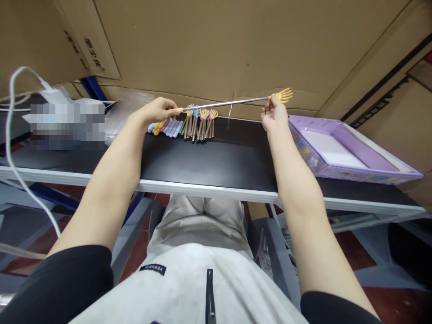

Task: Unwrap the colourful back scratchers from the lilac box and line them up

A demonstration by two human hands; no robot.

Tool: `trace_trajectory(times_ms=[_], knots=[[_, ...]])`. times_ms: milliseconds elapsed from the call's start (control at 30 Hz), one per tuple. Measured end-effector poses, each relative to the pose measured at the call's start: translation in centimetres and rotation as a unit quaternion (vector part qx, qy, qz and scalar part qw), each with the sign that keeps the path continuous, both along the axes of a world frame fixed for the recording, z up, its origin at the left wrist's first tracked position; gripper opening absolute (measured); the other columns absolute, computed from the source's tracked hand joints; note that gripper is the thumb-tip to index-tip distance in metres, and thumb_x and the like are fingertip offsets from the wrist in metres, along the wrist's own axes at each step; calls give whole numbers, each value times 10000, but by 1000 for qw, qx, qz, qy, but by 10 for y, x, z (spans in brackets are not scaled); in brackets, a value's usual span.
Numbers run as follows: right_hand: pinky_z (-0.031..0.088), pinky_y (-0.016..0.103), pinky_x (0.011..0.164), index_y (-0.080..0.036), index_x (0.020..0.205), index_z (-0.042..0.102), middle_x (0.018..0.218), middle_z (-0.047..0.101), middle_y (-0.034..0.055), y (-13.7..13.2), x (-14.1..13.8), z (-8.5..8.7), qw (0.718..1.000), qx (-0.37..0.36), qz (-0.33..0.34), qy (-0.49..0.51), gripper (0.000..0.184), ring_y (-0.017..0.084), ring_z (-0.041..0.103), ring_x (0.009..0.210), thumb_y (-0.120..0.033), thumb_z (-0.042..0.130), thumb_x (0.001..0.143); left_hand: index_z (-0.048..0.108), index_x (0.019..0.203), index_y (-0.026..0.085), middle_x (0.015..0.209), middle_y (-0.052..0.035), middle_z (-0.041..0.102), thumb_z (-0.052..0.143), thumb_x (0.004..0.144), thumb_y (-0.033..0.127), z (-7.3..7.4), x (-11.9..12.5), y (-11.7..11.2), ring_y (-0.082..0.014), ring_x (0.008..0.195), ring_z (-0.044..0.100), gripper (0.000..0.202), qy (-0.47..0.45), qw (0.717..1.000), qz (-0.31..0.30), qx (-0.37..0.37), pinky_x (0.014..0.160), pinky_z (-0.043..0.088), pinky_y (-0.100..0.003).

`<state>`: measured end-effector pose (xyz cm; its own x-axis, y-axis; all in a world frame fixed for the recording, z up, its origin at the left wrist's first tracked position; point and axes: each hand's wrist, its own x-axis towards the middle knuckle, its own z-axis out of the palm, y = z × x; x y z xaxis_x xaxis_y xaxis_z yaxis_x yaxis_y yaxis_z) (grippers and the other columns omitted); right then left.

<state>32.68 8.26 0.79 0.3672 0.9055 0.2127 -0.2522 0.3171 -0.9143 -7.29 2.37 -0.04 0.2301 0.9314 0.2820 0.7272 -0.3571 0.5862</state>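
Note:
A telescopic back scratcher [229,103] with a yellow hand-shaped head is stretched out long between my hands, above the black table. My left hand [160,109] is closed round its yellow handle end. Fingers of my right hand [275,112] pinch the rod just below the yellow head. Beneath the rod lies a group of back scratcher heads [199,126] on short metal rods, in yellow, blue and pink. Close to my left hand are several loose handles [173,128] in purple, blue, pink and yellow.
A purple open box [357,168] stands on the right, beside my right forearm. Clear plastic bags [124,114] lie at the left, near a white cable [10,121]. Cardboard [216,49] walls the back, and a pale metal edge [209,190] runs along the table's front.

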Motion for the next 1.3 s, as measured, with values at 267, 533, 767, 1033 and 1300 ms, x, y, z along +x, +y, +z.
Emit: trace_trajectory(times_ms=[267, 533, 767, 1033, 1300], knots=[[465, 281, 781, -240, 805, 514, 701, 518, -42, -27, -43, -2, 998, -8, 46, 45, 370, 135, 594, 854, -518, 697, 967, 695, 798, 147, 651, -33, 612, 685, 917, 396, 1, 21, -6, -148, 636, 533, 277, -47, 999, -16, 3, 648, 416, -281], [470, 262, 668, -220, 837, 508, 857, 578, 21, -56, -99, -21, 993, 48, 105, -36, 510, 208, 660, 995, -674, 739, 863, 688, 814, 153, 647, -34, 562, 634, 937, 356, -7, 65, -13, -167, 664, 503, 243, -69, 994, -55, 56, 682, 416, -312], [464, 252, 622, -244, 817, 524, 752, 577, -37, -80, -126, -32, 992, 4, 126, 14, 490, 131, 586, 768, -579, 877, 767, 648, 773, 175, 637, -23, 552, 649, 937, 439, -5, 75, -19, -154, 622, 455, 311, -57, 993, -92, 54, 621, 354, -298], [427, 210, 594, -246, 835, 558, 790, 648, -42, -81, -126, -35, 994, -24, 110, 12, 494, 110, 605, 759, -609, 880, 745, 598, 728, 187, 641, -17, 584, 626, 935, 478, -8, 76, -16, -152, 630, 498, 359, -49, 989, -125, 68, 635, 380, -285], [439, 225, 644, -255, 850, 576, 814, 673, -47, -83, -127, -33, 994, -27, 108, -4, 480, 121, 643, 816, -610, 879, 738, 588, 705, 193, 645, -12, 576, 632, 924, 411, -8, 75, -16, -155, 629, 496, 313, -51, 989, -123, 62, 656, 376, -295]])
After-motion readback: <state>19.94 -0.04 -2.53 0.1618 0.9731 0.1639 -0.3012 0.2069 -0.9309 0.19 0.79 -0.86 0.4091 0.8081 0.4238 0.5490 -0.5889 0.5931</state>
